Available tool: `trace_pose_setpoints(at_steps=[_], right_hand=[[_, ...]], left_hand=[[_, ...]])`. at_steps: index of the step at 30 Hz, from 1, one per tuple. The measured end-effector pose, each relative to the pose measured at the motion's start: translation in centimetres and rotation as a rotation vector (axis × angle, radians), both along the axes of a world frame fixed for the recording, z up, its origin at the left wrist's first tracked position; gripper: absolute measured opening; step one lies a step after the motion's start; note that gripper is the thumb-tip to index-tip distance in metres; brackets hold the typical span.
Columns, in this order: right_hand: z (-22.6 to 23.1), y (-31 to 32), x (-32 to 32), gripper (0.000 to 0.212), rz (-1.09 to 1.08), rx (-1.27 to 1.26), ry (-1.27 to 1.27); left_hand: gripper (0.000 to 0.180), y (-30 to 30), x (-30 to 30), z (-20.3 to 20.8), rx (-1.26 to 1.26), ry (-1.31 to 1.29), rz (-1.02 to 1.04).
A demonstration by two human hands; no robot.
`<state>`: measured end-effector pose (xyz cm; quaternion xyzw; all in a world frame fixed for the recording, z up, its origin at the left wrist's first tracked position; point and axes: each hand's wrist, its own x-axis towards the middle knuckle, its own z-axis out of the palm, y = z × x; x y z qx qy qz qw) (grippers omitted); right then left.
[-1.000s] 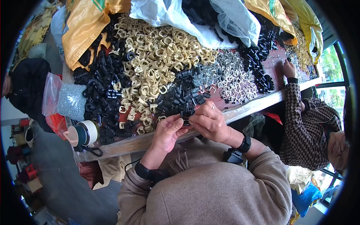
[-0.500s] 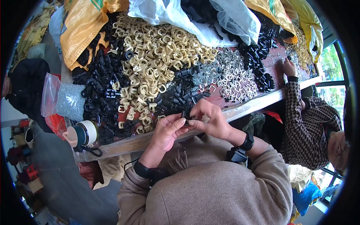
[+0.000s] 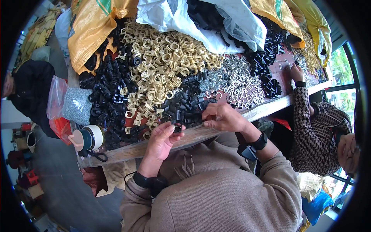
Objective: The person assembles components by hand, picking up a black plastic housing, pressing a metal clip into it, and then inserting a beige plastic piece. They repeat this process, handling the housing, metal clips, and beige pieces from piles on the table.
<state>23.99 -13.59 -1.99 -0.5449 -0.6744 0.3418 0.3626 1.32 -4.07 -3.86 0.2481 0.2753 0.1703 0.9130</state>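
Between the thumb and fingers of my left hand (image 3: pixel 160 141) a black plastic fitting (image 3: pixel 177 120) stands roughly upright, over the table's wooden front edge. My right hand (image 3: pixel 226 118) hovers to its right, apart from the fitting. Its fingers are curled toward the thumb, and whether a small part sits in them I cannot make out. Just beyond my hands lie loose black plastic parts (image 3: pixel 189 101). A big heap of beige plastic clips (image 3: pixel 158 65) spreads behind them. Silvery metal clips (image 3: pixel 243 87) and small clear or metal pieces (image 3: pixel 212 81) lie toward the right.
A wooden rail (image 3: pixel 127 151) edges the table. At its left end stand a lidded cup (image 3: pixel 87 138) and a bag of small grey pieces (image 3: pixel 77 105). Woven sacks (image 3: pixel 91 34) line the back. On the right, a co-worker's hand (image 3: pixel 296 72) reaches onto the table.
My hands have parted: the right moved right, off the black fitting, while the left shifted slightly left with the fitting in it. The view has shifted a little.
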Motion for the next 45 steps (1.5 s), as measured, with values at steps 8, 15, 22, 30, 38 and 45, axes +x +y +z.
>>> trace_pose_setpoints(at_steps=[8, 15, 22, 30, 38, 45], right_hand=[[0.6, 7.2, -1.0, 0.029, -0.323, 0.318, -0.49], [-2.0, 9.9, -2.2, 0.013, -0.399, 0.402, -0.605], [0.1, 7.3, -1.5, 0.017, -0.476, 0.561, -0.522], [1.3, 2.0, -2.9, 0.023, 0.017, -0.02, -0.21], [1.0, 1.0, -2.3, 0.027, 0.042, -0.044, -0.197], [0.0, 1.0, -2.5, 0.031, 0.124, 0.133, 0.027]], left_hand=[[0.021, -0.1, -0.5, -0.1, 0.051, -0.017, 0.025], [0.028, 0.1, -1.3, -1.5, 0.088, -0.027, 0.049], [0.03, -0.2, -0.4, -1.6, 0.1, -0.045, 0.121], [0.025, -1.2, 0.8, -1.0, 0.106, -0.131, 0.161], [0.029, -1.7, 1.8, -0.6, 0.137, -0.108, 0.04], [0.037, -1.0, 1.0, -1.5, -0.011, -0.252, -0.001]])
